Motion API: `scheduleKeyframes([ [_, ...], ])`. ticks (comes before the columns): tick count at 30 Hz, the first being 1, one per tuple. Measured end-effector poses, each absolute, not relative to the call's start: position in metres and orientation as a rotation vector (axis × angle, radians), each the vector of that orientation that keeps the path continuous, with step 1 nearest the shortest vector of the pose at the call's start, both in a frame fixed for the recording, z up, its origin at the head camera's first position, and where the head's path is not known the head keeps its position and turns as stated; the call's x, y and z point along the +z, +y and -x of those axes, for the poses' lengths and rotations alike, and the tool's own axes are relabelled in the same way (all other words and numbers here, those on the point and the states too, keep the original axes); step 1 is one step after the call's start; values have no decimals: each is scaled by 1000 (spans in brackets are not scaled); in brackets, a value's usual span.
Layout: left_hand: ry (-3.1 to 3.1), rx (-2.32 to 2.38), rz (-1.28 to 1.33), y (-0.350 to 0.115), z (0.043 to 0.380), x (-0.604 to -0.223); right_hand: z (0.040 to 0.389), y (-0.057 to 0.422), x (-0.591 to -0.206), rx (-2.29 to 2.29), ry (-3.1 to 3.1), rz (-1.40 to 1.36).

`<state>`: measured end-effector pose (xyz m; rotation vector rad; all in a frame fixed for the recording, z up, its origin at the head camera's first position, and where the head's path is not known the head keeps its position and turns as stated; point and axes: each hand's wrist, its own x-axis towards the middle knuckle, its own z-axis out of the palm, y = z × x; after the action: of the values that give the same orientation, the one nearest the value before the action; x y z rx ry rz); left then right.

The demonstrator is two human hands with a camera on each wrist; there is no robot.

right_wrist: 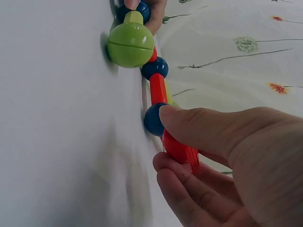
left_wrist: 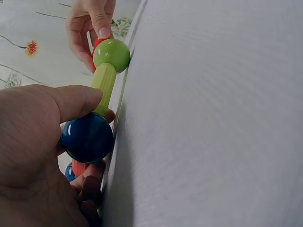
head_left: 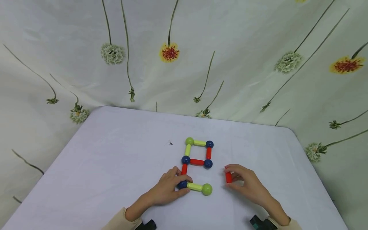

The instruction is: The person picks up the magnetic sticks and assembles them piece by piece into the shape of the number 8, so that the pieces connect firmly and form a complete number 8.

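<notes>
Rods and balls of a magnetic building set lie joined on the table. A square of light green rods [head_left: 199, 143] and red rods [head_left: 196, 162] has a green ball [head_left: 189, 141] and blue balls at its corners. From its lower left corner a red rod runs down to a blue ball [left_wrist: 88, 137], then a light green rod [head_left: 195, 187] leads right to a green ball [head_left: 207, 189]. My left hand [head_left: 166, 188] holds that lower blue ball, its thumb against the light green rod. Right of the figure, my right hand [head_left: 251, 185] pinches a loose red rod [head_left: 228, 177] between thumb and fingers, apart from the figure.
A white cloth covers the table [head_left: 115, 153]. Behind it hangs a pale curtain [head_left: 235, 38] printed with flowers. A small dark mark [head_left: 170, 143] shows on the cloth left of the square. Dark wrist cameras sit at both cuffs.
</notes>
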<state>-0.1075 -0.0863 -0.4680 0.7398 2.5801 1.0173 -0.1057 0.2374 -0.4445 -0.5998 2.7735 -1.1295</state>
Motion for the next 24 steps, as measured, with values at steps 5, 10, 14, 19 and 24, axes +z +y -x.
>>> scheduleKeyframes([
  [5,2573,1016,-750,-86,107,-466,107,225,-447,-1162,2721,622],
  [10,2578,1006,-759,-87,106,-464,107,215,-449,-1225,2666,650],
  [14,2581,999,-765,-87,106,-464,108,210,-452,-1269,2626,677],
  [19,2597,979,-783,-87,105,-463,112,203,-456,-1318,2569,696],
  [24,2613,972,-789,-87,104,-464,115,196,-457,-1358,2528,688],
])
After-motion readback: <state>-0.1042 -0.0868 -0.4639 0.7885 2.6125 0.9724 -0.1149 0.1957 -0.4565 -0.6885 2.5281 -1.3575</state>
